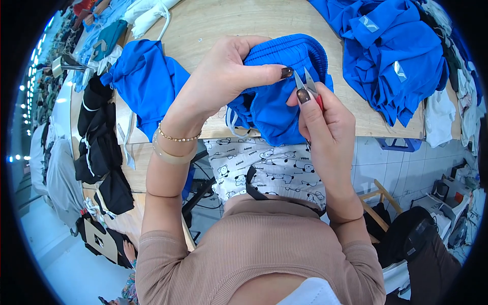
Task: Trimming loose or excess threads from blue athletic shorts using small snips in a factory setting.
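A blue garment (282, 119) with a ribbed elastic waistband and a pale drawstring lies in front of me at the table's near edge. My left hand (231, 73) is closed on its waistband, thumb on top and the other fingers hidden behind the cloth. In my right hand (328, 114) is a pair of small thread snips (309, 81) with red handles. Their two pointed blades are apart and rest close to the waistband, beside my left thumb. Whether a thread lies between the blades is too small to tell.
More blue garments (391, 56) are heaped at the right of the wooden table (213, 25), and another blue piece (145, 81) lies at the left. Black folded garments (99, 137) hang along the left side. A wooden stool frame (378, 203) stands at the lower right.
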Demonstrator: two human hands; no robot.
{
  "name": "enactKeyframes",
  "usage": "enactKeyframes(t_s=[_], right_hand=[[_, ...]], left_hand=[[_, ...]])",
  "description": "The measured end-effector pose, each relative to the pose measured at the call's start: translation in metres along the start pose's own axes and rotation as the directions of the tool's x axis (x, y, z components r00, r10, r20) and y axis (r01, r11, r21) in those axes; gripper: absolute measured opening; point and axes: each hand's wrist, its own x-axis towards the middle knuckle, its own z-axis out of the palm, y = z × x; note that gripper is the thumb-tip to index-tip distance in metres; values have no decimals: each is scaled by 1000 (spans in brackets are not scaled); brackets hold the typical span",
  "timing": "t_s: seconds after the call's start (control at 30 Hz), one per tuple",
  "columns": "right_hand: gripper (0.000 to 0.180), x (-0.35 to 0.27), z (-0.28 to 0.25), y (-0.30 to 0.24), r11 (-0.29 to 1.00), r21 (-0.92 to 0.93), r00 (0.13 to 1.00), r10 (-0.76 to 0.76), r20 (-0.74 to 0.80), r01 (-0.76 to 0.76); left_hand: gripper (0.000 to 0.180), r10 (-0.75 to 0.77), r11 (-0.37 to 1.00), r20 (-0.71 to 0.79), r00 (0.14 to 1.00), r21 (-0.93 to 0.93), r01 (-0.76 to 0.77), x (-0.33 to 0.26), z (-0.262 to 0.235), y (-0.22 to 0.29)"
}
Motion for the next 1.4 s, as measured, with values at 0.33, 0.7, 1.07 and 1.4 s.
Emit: enactKeyframes(t_s=[0.33, 0.7, 1.07, 1.4], right_hand=[[19, 0, 6, 8, 993, 8, 992, -114, -60, 114], [50, 2, 4, 9, 994, -5, 988, -111, -104, 111], [42, 3, 1, 15, 992, 31, 989, -117, -86, 120], [40, 3, 5, 12, 985, 123, 989, -111, -101, 123]], left_hand=[[35, -87, 994, 57, 995, -66, 91, 0, 1, 5], [29, -91, 979, 81, 993, -177, 104, 0, 2, 1], [24, -89, 980, 36, 995, -176, 94, 1, 7, 3], [24, -49, 978, 6, 999, -204, 49, 0, 12, 1]])
